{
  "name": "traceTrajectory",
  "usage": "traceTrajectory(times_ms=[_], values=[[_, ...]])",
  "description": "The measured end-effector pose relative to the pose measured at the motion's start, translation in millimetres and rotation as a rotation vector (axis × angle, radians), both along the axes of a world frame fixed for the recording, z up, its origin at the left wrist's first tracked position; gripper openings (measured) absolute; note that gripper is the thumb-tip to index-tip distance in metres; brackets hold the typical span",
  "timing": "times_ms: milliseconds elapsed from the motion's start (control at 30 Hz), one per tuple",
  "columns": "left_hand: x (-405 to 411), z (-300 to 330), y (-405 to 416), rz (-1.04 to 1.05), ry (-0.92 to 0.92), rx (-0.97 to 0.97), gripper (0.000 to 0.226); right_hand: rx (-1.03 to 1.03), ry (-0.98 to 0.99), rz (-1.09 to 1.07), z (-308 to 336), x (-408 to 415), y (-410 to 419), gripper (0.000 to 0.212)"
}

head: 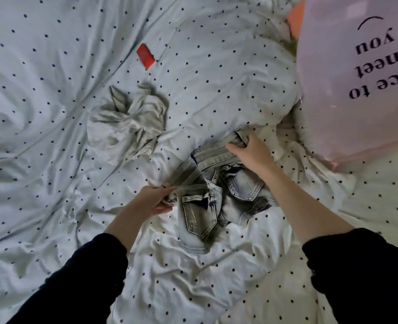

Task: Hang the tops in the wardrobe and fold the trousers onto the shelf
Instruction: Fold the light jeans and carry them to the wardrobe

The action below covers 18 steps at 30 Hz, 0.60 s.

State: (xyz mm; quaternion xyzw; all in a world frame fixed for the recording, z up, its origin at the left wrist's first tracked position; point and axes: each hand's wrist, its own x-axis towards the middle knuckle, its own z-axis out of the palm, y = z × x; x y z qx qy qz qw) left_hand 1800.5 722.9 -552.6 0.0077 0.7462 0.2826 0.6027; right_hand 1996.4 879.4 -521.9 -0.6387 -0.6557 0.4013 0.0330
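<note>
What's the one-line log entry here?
left hand grips denim jacket | right hand grips its edge | grey top beside, on bed

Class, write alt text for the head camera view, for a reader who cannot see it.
Two hands grip a crumpled pale denim garment on a polka-dot bedsheet: the left hand holds one edge, the right hand another. A crumpled grey garment and a small red card lie farther off; a pink bag is at right.

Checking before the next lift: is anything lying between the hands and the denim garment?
Nothing visible: the left hand and right hand both grip the denim garment. The grey garment lies apart on the bedsheet.
</note>
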Motion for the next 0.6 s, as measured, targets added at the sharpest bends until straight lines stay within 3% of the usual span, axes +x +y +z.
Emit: traceTrajectory(times_ms=[100, 200, 333, 500, 600], values=[[2.3, 2.4, -10.6, 0.074, 0.085, 0.108, 0.013, 0.012, 0.031, 0.033, 12.8, 10.0, -16.5, 0.025], [-2.3, 22.5, -28.5, -0.024, 0.277, 0.184, 0.016, 0.059, 0.061, 0.037, 34.1, 17.0, -42.6, 0.013], [-13.0, 74.0, -41.5, -0.128, 0.504, 0.271, 0.027, 0.087, 0.121, 0.028, 79.8, 21.6, -63.2, 0.013], [-44.1, 148.7, -55.4, -0.25, 0.988, 0.502, 0.021, 0.22, 0.199, 0.043, 156.6, 22.9, -64.7, 0.019], [-67.6, 187.0, -60.8, -0.189, 1.062, 0.623, 0.023, 0.328, 0.299, 0.034, 193.7, 11.8, -71.0, 0.026]])
